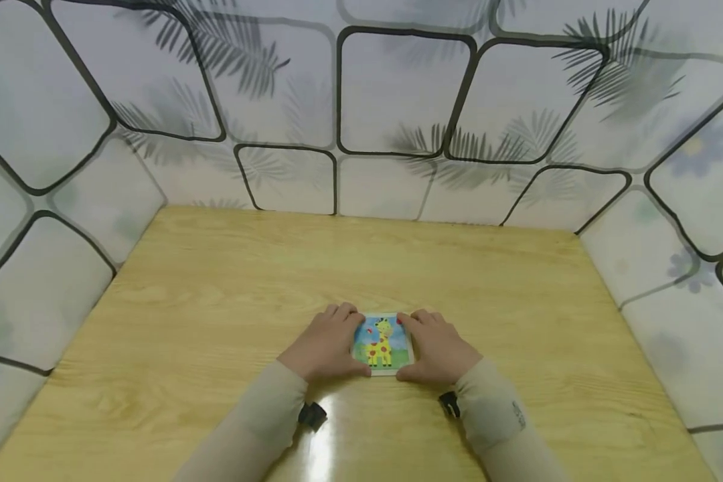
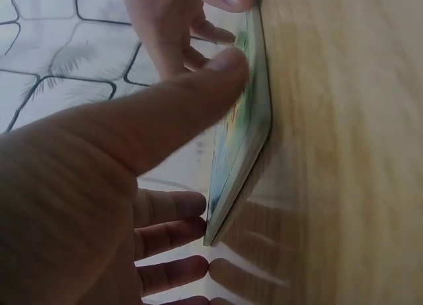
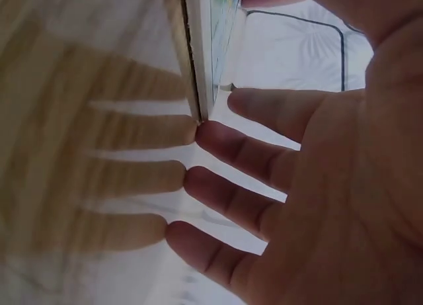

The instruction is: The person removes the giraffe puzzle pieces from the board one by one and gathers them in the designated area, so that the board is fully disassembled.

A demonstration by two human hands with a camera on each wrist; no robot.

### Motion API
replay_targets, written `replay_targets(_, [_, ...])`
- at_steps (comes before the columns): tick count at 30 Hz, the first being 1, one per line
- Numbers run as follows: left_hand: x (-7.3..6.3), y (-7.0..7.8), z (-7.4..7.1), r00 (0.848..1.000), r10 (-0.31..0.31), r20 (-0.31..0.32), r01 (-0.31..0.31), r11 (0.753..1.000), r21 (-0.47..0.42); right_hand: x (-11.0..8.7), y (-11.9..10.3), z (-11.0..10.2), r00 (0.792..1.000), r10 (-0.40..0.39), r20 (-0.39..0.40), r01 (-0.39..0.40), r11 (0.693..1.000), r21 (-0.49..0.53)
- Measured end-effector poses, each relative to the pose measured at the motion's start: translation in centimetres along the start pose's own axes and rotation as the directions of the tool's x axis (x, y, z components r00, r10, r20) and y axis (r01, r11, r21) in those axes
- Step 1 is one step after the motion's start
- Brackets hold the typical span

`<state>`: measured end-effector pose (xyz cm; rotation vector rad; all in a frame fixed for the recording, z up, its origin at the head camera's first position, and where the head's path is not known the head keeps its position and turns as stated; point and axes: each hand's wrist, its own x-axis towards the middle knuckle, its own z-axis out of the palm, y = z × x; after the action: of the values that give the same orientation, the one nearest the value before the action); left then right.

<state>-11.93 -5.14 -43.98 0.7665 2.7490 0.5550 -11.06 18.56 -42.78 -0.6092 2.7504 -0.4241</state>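
A small square giraffe picture board [image 1: 383, 345] with a pale rim lies on the wooden table, showing a yellow giraffe on blue and green. My left hand [image 1: 331, 345] holds its left side, the thumb near the front corner and the index finger near the far one. On the opposite side my right hand [image 1: 440, 348] holds it in the same way. In the left wrist view the board [image 2: 254, 120] appears edge-on beside the left thumb [image 2: 192, 106]. The right wrist view shows the board's corner [image 3: 205, 67] by the right fingertips [image 3: 218, 136], with other fingers touching the tabletop.
The light wooden table [image 1: 217, 281] reaches back to a pale wall [image 1: 397, 94] patterned with dark outlines and leaves. Similar panels stand along the left and right sides. Small black devices [image 1: 312, 415] sit at both sleeve cuffs.
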Motion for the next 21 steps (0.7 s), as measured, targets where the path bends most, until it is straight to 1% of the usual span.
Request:
replay_targets(2, [0.48,0.10,-0.01,1.000,-0.014,0.005,0.014,1.000,0.013,0.16,0.17,0.04,1.000,0.014,-0.004,-0.014,1.000,-0.010])
replay_targets(5, [0.99,0.23,-0.27,0.999,-0.047,0.020,0.046,0.998,0.033,0.38,0.34,-0.02,1.000,0.020,-0.002,-0.020,1.000,0.004])
replay_targets(7, [1.14,0.35,-0.47,0.998,-0.062,0.025,0.061,0.997,0.038,0.55,0.37,-0.03,1.000,0.024,0.000,-0.024,1.000,0.009])
replay_targets(10, [1.13,0.45,-0.49,0.996,-0.087,0.035,0.086,0.996,0.024,0.61,0.25,-0.01,1.000,0.026,0.002,-0.026,0.999,0.019])
replay_targets(14, [0.87,0.40,-0.28,0.995,-0.095,0.041,0.095,0.995,0.019,0.56,0.02,-0.02,1.000,0.028,0.012,-0.029,0.999,0.033])
replay_targets(21, [0.62,0.43,-0.18,0.996,-0.082,0.027,0.081,0.996,0.034,0.59,0.33,0.04,1.000,0.031,0.003,-0.031,0.999,0.019])
